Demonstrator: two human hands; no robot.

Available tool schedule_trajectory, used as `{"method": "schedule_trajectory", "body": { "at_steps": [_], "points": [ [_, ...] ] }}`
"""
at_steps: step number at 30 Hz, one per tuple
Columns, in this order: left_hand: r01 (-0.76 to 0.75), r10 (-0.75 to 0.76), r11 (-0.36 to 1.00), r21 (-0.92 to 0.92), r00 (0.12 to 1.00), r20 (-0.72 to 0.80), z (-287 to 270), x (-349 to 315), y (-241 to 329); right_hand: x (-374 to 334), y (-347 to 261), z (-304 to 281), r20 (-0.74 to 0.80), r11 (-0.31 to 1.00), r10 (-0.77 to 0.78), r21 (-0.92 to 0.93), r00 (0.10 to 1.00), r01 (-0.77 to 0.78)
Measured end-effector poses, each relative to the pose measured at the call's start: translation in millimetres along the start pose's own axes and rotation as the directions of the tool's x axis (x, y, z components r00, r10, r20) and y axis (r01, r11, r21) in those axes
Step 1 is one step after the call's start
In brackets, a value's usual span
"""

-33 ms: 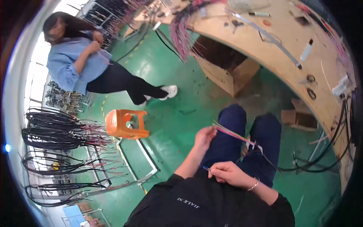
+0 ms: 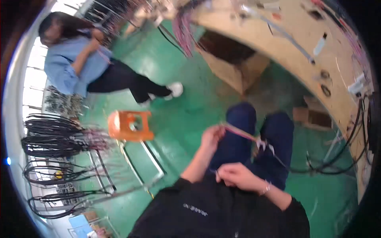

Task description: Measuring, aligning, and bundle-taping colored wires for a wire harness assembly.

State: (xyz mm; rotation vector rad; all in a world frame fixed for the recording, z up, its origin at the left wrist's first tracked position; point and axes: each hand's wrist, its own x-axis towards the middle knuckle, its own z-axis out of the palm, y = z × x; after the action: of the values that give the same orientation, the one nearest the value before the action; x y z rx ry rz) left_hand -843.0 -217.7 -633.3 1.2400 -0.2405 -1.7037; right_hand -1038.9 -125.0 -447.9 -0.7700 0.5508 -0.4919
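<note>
Thin coloured wires (image 2: 241,132), pinkish and yellowish, stretch across my thighs from the end of a black cable (image 2: 295,170). The fingers of my left hand (image 2: 213,135) are closed on the wires' free ends. White tape or wrap (image 2: 263,145) sits where the wires leave the cable, above my right knee. Close to my belly, my right hand (image 2: 237,176) is closed in a pinch. A small slender thing sticks out from its fingertips, too blurred to name. My two hands are apart, the right one nearer to me.
A wooden table (image 2: 293,23) curves along the right, with a white marker (image 2: 320,44) on it. Open cardboard boxes (image 2: 228,75) stand below. An orange stool (image 2: 129,126) and racks of black cable coils (image 2: 51,137) are on the left. A person in a blue shirt (image 2: 65,65) stands far left.
The whole view has shifted slightly and blurred. The wires at my left hand look more bunched together. My right hand keeps its pinch in nearly the same place.
</note>
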Motion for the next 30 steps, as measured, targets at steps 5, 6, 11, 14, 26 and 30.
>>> {"method": "schedule_trajectory", "body": {
  "at_steps": [5,6,11,14,26,30],
  "points": [
    [-0.036,0.035,0.999,0.006,0.998,0.042,8,9,1,-5,4,-5,-0.056,0.999,-0.022,0.048,0.998,0.024],
    [-0.025,0.025,1.0,0.003,0.998,0.056,15,6,-1,-7,8,-8,-0.054,0.996,-0.025,0.087,0.998,0.03],
    [0.029,-0.029,0.999,0.017,0.999,-0.016,-2,5,4,-4,23,-5,-0.005,0.977,-0.031,0.211,0.999,0.032],
    [0.019,-0.018,1.0,0.021,0.999,-0.048,6,-3,0,-6,21,-7,-0.019,0.979,-0.061,0.195,0.998,0.063],
    [-0.037,0.036,0.993,-0.112,0.999,-0.009,5,-14,-1,-5,14,-9,-0.054,0.99,-0.011,0.142,0.999,0.018],
    [-0.032,0.03,0.998,-0.058,0.999,-0.044,-8,-13,8,0,13,-10,-0.06,0.989,-0.009,0.145,0.998,0.018]
  ]
}}
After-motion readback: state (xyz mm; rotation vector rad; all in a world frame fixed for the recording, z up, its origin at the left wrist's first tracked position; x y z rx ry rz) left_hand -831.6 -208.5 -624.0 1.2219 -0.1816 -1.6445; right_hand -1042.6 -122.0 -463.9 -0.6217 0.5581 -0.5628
